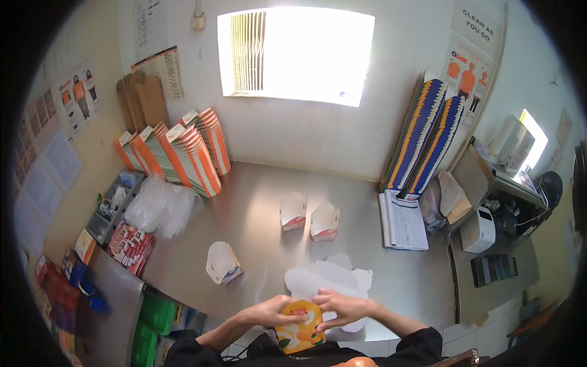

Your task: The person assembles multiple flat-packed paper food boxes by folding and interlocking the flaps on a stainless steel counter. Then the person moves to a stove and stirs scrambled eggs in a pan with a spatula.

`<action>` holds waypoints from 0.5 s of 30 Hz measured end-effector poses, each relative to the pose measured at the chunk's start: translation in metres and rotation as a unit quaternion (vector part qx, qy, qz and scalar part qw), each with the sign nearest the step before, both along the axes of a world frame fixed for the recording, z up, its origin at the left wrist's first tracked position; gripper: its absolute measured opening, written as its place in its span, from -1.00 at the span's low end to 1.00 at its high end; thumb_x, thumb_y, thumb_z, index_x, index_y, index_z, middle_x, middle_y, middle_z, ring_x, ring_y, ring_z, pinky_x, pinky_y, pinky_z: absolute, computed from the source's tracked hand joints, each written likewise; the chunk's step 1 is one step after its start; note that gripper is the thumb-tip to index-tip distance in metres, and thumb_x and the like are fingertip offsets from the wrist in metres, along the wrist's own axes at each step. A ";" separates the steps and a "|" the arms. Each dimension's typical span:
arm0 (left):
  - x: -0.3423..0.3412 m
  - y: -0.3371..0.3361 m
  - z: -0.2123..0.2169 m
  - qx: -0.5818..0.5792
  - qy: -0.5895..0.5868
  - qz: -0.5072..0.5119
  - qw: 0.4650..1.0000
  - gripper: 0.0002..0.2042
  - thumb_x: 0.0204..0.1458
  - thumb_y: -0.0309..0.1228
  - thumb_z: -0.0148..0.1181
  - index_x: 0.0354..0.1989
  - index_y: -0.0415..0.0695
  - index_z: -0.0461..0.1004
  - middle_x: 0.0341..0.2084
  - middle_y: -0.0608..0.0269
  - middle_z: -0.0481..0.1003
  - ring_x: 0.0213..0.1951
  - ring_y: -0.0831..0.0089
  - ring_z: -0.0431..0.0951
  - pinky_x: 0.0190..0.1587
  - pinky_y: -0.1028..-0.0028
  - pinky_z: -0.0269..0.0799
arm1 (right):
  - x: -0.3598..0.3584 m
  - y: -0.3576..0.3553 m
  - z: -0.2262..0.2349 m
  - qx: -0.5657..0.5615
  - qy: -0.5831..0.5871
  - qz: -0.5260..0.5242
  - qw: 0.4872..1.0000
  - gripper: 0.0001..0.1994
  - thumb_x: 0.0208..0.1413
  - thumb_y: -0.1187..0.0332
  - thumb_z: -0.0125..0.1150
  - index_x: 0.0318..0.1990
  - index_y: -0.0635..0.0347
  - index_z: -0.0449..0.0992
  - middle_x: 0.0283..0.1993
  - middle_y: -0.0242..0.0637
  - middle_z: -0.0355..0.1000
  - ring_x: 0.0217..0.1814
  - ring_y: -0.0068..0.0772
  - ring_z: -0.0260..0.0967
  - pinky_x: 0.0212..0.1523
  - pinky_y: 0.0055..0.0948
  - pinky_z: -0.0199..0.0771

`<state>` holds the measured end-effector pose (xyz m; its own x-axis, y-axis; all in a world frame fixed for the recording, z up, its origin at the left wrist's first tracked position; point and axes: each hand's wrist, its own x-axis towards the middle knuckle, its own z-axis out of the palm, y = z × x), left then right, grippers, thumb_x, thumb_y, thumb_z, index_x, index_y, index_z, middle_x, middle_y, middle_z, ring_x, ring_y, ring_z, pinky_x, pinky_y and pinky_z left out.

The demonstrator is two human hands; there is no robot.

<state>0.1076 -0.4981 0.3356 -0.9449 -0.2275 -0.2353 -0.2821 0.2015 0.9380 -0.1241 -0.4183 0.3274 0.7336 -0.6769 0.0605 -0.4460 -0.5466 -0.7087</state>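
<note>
Close to my body, at the table's near edge, I hold a yellow-and-orange printed food carton (296, 336). My left hand (272, 311) grips its left side, with the thumb across the front. My right hand (337, 307) is closed at the carton's upper right edge, fingers bent over it. Just beyond my hands lie flat white carton blanks (324, 279), partly covered by my right hand. Three folded white take-out boxes stand open on the metal table: one on the left (221, 262), and a pair (293, 211) farther back in the middle.
Stacked orange-and-white cartons (183, 153) and clear plastic bags (160, 205) sit at the left. Blue-and-yellow carton stacks (422, 137) lean on the back wall at the right, behind an open notebook (403, 221). A white printer-like device (477, 230) stands on the side counter.
</note>
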 end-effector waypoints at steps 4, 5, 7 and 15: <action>-0.009 -0.005 -0.009 -0.172 0.068 0.023 0.983 -0.70 0.11 -0.23 0.15 -0.09 -0.16 0.47 -0.43 0.06 0.55 -0.39 0.19 0.56 -0.30 0.34 0.47 | 0.006 0.008 -0.030 -0.079 0.008 -0.110 0.991 -0.68 -0.01 0.06 0.32 -0.36 0.16 0.53 -0.22 -0.32 0.28 -0.18 -0.26 0.17 -0.05 -0.26 0.13; -0.014 -0.008 -0.013 -0.200 0.052 0.036 0.978 -0.72 0.10 -0.24 0.13 -0.09 -0.11 0.47 -0.41 0.02 0.55 -0.36 0.12 0.56 -0.29 0.29 0.47 | 0.010 0.010 -0.036 -0.064 0.076 -0.177 0.979 -0.69 -0.03 0.11 0.33 -0.27 0.14 0.51 -0.17 -0.31 0.31 -0.08 -0.20 0.19 -0.02 -0.23 0.15; -0.025 -0.017 -0.027 -0.350 -0.039 0.061 0.934 -0.77 0.10 -0.26 0.07 -0.06 0.11 0.48 -0.41 0.07 0.54 -0.34 0.05 0.55 -0.33 0.19 0.46 | 0.016 0.018 -0.048 -0.180 -0.039 -0.359 0.915 -0.65 -0.06 0.20 0.37 -0.17 0.15 0.45 -0.07 -0.23 0.29 0.00 -0.18 0.19 0.03 -0.23 0.13; -0.086 -0.053 -0.109 -0.540 -0.118 0.327 0.767 -0.51 -0.13 -0.32 0.31 0.06 -0.01 0.42 -0.08 0.07 0.49 0.01 0.13 0.46 0.07 0.10 0.30 | 0.008 0.180 -0.132 -0.052 -0.148 -0.683 0.713 -0.35 -0.05 0.17 0.34 0.19 0.10 0.21 0.17 -0.12 0.06 0.10 -0.20 0.17 -0.08 -0.24 0.37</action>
